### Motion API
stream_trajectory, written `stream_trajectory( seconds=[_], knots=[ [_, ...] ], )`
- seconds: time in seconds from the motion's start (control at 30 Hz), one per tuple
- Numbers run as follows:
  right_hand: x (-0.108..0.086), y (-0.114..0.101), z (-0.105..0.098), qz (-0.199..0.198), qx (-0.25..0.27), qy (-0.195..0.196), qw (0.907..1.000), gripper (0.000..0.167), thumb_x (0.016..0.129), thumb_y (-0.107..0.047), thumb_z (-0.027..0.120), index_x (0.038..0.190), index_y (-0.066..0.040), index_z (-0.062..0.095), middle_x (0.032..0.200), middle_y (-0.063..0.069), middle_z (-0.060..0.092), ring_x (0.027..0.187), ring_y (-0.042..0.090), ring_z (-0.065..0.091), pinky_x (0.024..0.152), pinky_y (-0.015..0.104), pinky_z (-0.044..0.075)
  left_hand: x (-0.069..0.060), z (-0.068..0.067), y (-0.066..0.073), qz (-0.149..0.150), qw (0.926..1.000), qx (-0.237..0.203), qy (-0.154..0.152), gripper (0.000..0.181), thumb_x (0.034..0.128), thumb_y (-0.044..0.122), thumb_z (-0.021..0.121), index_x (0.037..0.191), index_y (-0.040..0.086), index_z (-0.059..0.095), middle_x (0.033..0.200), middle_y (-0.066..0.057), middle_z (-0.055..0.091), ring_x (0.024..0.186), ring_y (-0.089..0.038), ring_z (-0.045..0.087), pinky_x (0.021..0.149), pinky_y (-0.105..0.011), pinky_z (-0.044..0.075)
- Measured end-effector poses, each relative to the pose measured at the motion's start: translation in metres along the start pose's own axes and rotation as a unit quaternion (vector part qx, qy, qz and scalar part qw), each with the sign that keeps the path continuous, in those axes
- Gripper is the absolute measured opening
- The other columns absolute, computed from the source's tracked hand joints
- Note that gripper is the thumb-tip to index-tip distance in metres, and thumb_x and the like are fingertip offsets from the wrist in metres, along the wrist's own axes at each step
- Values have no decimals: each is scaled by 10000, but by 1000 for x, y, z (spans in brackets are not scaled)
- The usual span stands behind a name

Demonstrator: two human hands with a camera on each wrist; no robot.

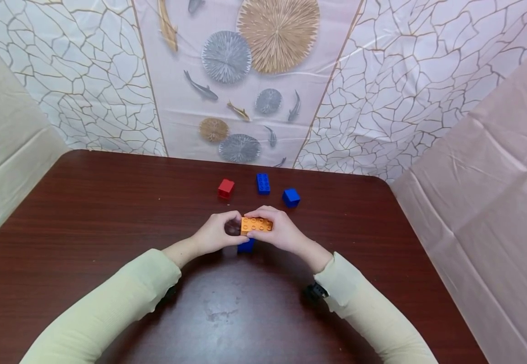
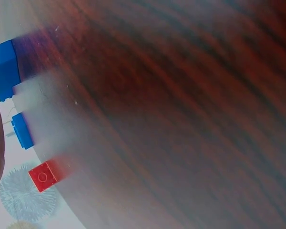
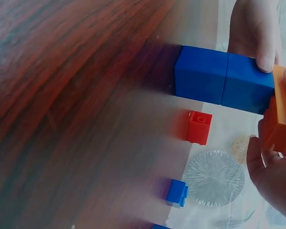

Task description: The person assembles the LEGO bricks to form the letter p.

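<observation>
A patterned cloth (image 1: 372,91) hangs behind a dark wooden table (image 1: 86,212). Two pale sleeves (image 1: 122,288) reach in over the table, each ending in a bare hand. The right hand (image 1: 281,231) grips the orange brick (image 1: 256,224) by its right part, thumb on the near side. The left hand (image 1: 213,233) curls around the top of the blue stack (image 3: 224,78), its thumb on the upper block (its other fingertips are hard to make out).

So the orange brick lies between the hands, studs up, its left end over the stack and its right end within the right hand. Whether it is fully pressed down, I cannot tell. Beyond the hands, well apart from the stack, sit a long blue brick (image 1: 263,184), a blue cube (image 1: 291,197) to its right and a red cube (image 1: 226,188) to its left.
</observation>
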State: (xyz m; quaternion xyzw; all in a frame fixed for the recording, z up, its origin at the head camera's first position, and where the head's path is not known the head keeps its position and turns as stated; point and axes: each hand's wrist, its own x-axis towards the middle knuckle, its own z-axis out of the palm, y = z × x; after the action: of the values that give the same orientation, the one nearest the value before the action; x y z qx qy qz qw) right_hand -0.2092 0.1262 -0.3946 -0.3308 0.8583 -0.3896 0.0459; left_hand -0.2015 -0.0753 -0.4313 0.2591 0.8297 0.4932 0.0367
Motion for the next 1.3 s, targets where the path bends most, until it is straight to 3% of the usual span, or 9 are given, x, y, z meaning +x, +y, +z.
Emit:
stream_trajectory(
  seconds=[0.53,0.7,0.93,1.13,1.3],
  knots=[
    [-7,3,-4,193,140,-9,9997,412,805,-190,734,1187,-87,620,1144,77,630,970,172,557,842,258,490,1,1,-1,-80,9999,102,-71,258,767,196,771,899,117,564,953,-39,673,849,-127,619,807,-276,541],
    [-13,7,-9,296,164,111,9994,408,786,-155,751,1165,-71,626,1119,101,639,897,194,557,751,269,520,1,0,-1,-210,9996,160,-141,271,771,213,769,913,128,555,970,-36,667,861,-130,614,812,-282,543],
    [-13,7,-12,59,-152,176,9997,363,767,-140,765,1103,-54,657,989,95,650,765,183,534,630,214,506,1,0,-3,-160,9998,123,-67,276,777,214,765,920,122,548,971,-42,674,862,-132,621,805,-285,546],
    [-12,3,-12,-11,-307,205,9993,341,757,-134,772,1070,-49,668,953,85,652,730,126,514,605,193,486,-2,0,1,-247,9996,64,-71,322,780,224,762,1006,116,560,976,-39,667,864,-121,609,808,-289,538],
    [-12,3,-12,-27,-354,219,9991,340,759,-130,770,1071,-43,666,944,90,650,729,131,511,607,197,481,-1,-3,6,-164,9996,-209,126,363,770,205,770,1063,119,574,994,-47,666,881,-143,609,821,-302,532]
  ],
)
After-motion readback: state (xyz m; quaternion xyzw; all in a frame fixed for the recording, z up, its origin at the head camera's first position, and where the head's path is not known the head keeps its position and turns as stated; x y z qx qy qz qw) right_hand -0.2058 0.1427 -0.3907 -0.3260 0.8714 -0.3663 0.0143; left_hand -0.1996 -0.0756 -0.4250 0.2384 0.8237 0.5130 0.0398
